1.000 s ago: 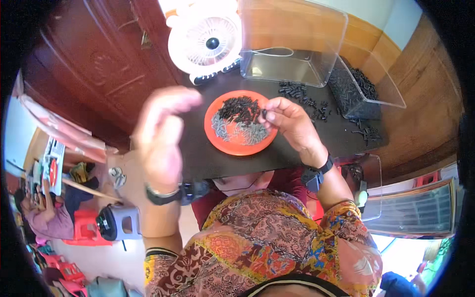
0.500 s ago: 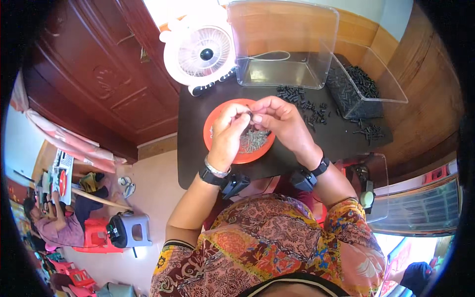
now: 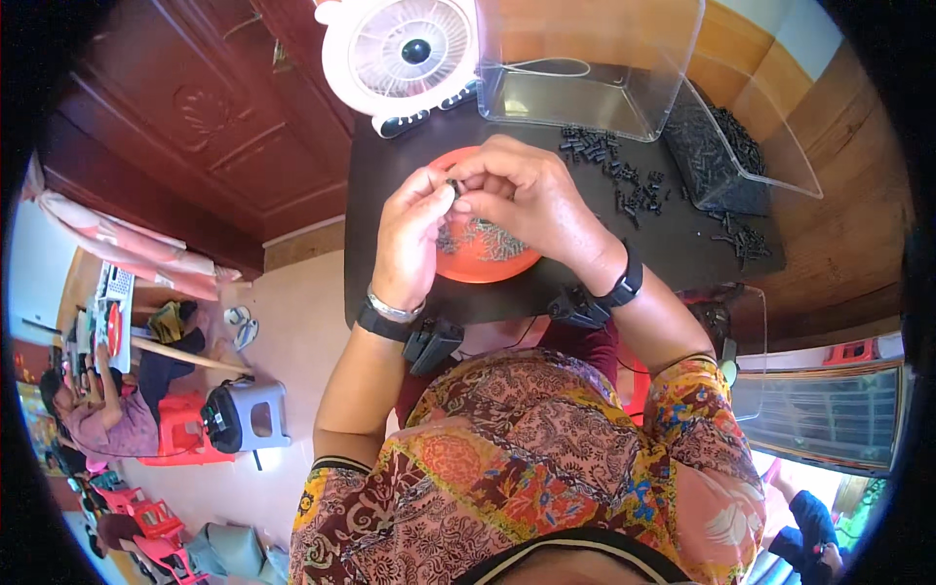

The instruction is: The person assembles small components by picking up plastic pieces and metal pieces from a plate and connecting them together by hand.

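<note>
Over an orange-red plate (image 3: 476, 271), my two hands meet fingertip to fingertip. My left hand (image 3: 408, 244) pinches a small black cylindrical part (image 3: 454, 188) between thumb and forefinger. From the other side, my right hand (image 3: 531, 195) closes its thumb and curled fingers on the same part; anything else inside its fingers is hidden. Beneath the hands, many small grey metal pieces (image 3: 495, 242) lie heaped in the plate, too small to name surely. To the right, loose black cylindrical parts (image 3: 590, 146) are scattered on the dark table (image 3: 390, 175).
A white fan (image 3: 414, 54) and a clear plastic box (image 3: 585, 107) stand at the back. Another clear bin (image 3: 717, 175) holds many black parts at right, beside a small black heap (image 3: 743, 239). At far left a person (image 3: 112, 419) sits working near stools (image 3: 249, 419).
The view has shifted, so the table sits higher in it. Both hands have moved left over the plate, and my right hand has turned more over the black part.
</note>
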The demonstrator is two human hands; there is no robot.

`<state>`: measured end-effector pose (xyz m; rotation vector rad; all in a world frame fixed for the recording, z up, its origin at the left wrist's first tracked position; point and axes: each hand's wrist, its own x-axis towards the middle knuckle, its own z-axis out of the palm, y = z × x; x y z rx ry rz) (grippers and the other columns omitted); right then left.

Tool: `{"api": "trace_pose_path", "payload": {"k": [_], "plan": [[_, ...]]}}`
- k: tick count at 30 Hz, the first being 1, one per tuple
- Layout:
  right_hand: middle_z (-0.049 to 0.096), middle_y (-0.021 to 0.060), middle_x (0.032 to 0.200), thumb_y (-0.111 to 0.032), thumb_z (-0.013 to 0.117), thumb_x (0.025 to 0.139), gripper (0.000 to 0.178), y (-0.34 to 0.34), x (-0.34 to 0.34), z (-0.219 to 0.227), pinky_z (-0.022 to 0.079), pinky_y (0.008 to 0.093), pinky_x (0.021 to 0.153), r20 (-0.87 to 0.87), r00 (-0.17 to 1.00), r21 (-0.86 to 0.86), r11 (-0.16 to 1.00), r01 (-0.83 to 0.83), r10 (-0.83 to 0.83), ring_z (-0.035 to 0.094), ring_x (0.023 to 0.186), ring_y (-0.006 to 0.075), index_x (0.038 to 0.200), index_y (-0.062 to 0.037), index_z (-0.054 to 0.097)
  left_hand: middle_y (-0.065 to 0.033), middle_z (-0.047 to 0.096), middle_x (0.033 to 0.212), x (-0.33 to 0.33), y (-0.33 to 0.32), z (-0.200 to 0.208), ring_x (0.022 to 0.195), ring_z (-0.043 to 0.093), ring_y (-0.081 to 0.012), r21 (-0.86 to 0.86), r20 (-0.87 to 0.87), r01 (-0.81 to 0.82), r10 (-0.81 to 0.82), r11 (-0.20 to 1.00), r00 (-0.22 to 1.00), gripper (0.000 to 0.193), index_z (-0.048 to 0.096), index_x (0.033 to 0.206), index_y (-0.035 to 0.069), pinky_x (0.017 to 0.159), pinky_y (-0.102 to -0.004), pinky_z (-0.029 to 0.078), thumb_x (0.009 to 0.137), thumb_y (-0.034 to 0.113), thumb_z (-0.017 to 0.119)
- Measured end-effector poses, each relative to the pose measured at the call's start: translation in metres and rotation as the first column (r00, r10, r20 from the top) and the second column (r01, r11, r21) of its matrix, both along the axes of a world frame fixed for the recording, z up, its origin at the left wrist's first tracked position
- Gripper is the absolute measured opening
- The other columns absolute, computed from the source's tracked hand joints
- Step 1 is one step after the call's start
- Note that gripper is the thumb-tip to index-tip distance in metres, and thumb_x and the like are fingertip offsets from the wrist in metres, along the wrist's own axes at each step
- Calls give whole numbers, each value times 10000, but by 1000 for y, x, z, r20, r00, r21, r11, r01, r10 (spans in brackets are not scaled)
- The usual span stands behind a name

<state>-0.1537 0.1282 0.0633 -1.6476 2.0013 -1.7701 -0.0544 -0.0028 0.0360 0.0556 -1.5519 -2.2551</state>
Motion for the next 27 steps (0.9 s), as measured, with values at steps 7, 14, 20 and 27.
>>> {"api": "trace_pose_path", "payload": {"k": [7,14,20,27], "plan": [[624,83,824,-91,646,768,104,-3,-16,-26,488,374,723,-311,941,321,947,-26,131,616,818,262,867,-65,666,-48,557,826,32,-26,-38,804,587,-188,119,-41,-4,9,993,999,182,528,925,46,774,-307,460,928,228,532],[595,77,812,-151,617,753,81,-12,-15,-45,476,391,711,-533,778,521,853,-7,332,569,823,292,778,-95,670,-36,563,818,51,-24,-48,782,579,-154,197,4,-20,20,980,1000,138,517,901,48,755,-276,450,938,179,498],[594,85,811,-140,599,764,98,-16,-11,-48,478,395,714,-568,774,526,846,81,279,573,827,290,807,-70,650,-44,574,819,50,-21,-47,788,595,-169,233,-45,44,-35,972,998,147,525,905,47,744,-280,457,927,192,524],[617,100,855,-78,595,820,83,-11,-20,-45,491,361,762,-427,900,332,941,64,89,612,860,258,880,-26,621,-59,542,834,40,-16,-42,819,562,-207,173,-97,131,-115,976,989,187,511,920,59,771,-312,428,924,245,534]]}}
